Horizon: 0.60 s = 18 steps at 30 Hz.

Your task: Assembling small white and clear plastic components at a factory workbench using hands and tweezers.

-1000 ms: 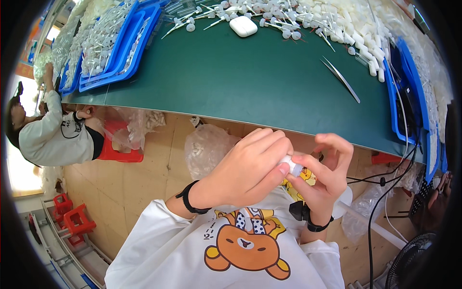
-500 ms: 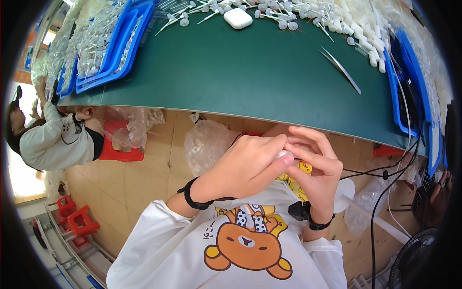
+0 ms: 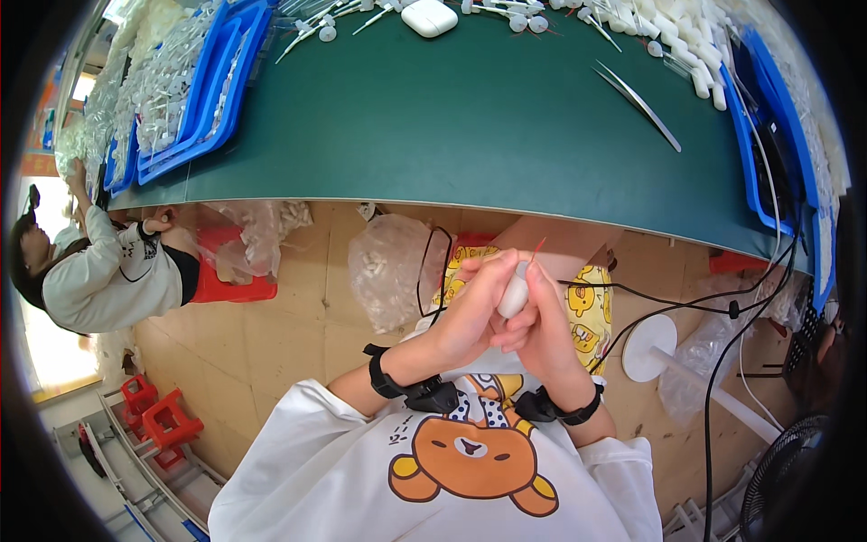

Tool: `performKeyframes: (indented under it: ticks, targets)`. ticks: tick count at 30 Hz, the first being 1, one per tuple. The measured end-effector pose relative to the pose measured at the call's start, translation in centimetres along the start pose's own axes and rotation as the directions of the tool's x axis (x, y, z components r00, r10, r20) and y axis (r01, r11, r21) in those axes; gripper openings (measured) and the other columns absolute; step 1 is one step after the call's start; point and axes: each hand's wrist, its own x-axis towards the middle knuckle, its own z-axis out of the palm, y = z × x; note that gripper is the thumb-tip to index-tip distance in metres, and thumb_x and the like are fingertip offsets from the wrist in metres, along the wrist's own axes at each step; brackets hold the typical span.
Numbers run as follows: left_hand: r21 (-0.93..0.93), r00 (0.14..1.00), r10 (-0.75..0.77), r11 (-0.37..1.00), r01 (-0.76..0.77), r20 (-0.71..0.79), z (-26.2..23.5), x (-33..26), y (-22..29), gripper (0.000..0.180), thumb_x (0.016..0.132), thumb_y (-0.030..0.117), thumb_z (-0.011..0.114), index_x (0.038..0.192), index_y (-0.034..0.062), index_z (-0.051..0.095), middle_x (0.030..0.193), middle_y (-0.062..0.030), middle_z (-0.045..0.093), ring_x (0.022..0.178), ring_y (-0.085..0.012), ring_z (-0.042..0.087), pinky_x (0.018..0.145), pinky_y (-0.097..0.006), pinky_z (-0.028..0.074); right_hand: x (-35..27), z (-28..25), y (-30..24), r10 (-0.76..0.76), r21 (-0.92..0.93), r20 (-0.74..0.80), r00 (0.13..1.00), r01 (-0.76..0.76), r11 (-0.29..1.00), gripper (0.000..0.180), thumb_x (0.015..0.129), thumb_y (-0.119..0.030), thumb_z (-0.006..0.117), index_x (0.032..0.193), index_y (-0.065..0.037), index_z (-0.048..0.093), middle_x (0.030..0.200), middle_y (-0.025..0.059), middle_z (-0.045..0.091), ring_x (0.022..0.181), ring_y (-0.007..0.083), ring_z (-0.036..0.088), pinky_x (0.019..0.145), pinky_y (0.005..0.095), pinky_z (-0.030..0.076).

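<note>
Above my lap, in front of the table edge, both hands are closed together around a small white cylindrical piece (image 3: 515, 294). A thin red wire (image 3: 539, 246) sticks up from its top end. My left hand (image 3: 471, 307) wraps it from the left, thumb near the top. From the other side my right hand (image 3: 545, 321) presses on it, its fingers curled beneath. The lower part of the piece is hidden by the fingers.
On the green table (image 3: 433, 117) lie tweezers (image 3: 639, 104), a white rounded case (image 3: 429, 17) and many white cylinders (image 3: 691, 54). Blue trays (image 3: 203, 117) of parts stand left, another blue tray (image 3: 754, 154) right. Black cables (image 3: 673, 303) hang at right. A co-worker (image 3: 117, 271) sits far left.
My hands have come down and closer together, turning the white piece upright. Its red wire now shows. The view has shifted slightly, and the table sits higher in the picture.
</note>
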Motion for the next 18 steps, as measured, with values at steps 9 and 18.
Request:
performKeyframes:
  ticks: [9, 18]
  targets:
    - [-0.005, 0.996, -0.092, 0.996, 0.092, 0.008, 0.0, 0.3, -0.1, 0.058, 0.095, 0.053, 0.018, 0.059, 0.0103, 0.034, 0.046, 0.001, 0.032, 0.039, -0.0109, 0.031, 0.043, -0.025, 0.034, 0.2, -0.1, 1.3, 0.217, 0.283, 0.057, 0.974, -0.224, 0.933, 0.061, 0.092, -0.052, 0.034, 0.09, 0.003, 0.062, 0.099, 0.0168, 0.065, 0.063, 0.0125, 0.062, 0.041, 0.0156, 0.037]
    - [0.048, 0.996, -0.005, 0.999, 0.009, -0.085, 0.3, 0.2, 0.3, 0.047, 0.096, 0.042, 0.037, 0.063, 0.0077, 0.043, 0.049, 0.0003, 0.037, 0.038, -0.0088, 0.031, 0.041, -0.024, 0.03, 1.7, -1.9, 3.7, 0.351, 0.389, 0.139, 0.926, -0.377, 0.841, 0.052, 0.086, -0.047, 0.042, 0.099, 0.001, 0.059, 0.086, 0.0122, 0.066, 0.048, 0.0109, 0.052, 0.037, 0.0164, 0.032]
